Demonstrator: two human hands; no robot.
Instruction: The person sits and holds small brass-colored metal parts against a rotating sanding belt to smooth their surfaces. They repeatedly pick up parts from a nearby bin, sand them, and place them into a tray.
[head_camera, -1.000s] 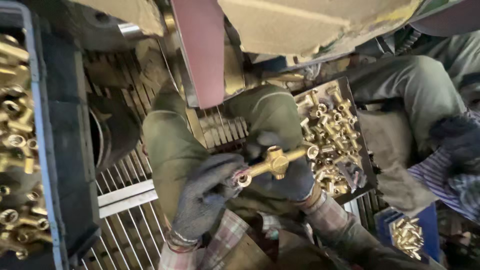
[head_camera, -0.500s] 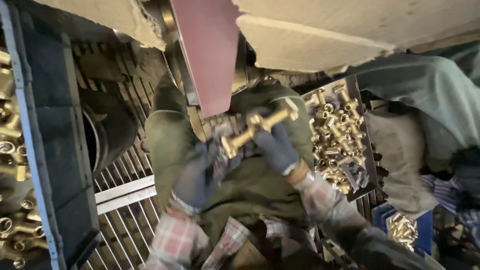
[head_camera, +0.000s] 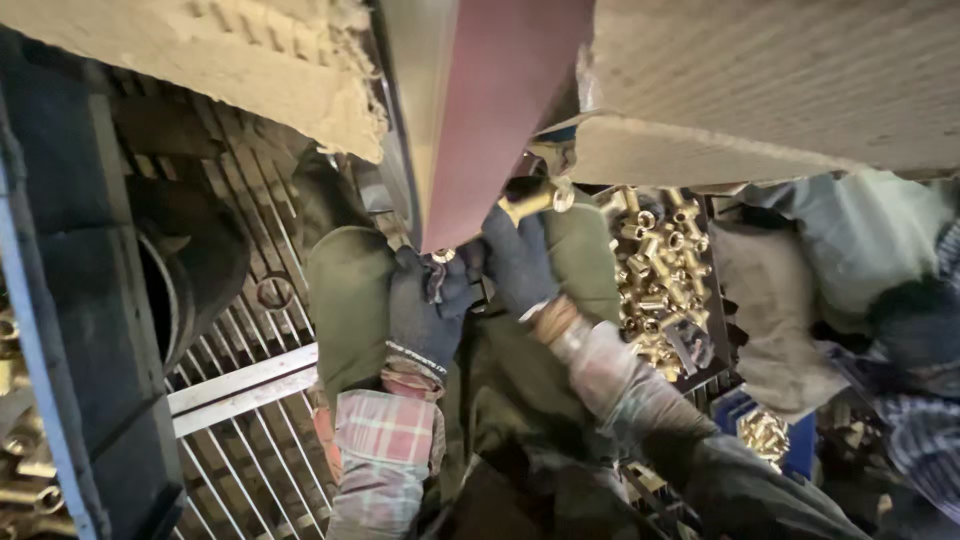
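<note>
Both gloved hands have lifted the brass fitting against the reddish sanding belt (earlier held lower); left hand and right hand pinch its 2 ends.

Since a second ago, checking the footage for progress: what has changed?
Both gloved hands, left hand and right hand, have raised the brass fitting from lap level up against the reddish belt. Both still grip it. The tray of brass parts and the metal grate are unchanged.
</note>
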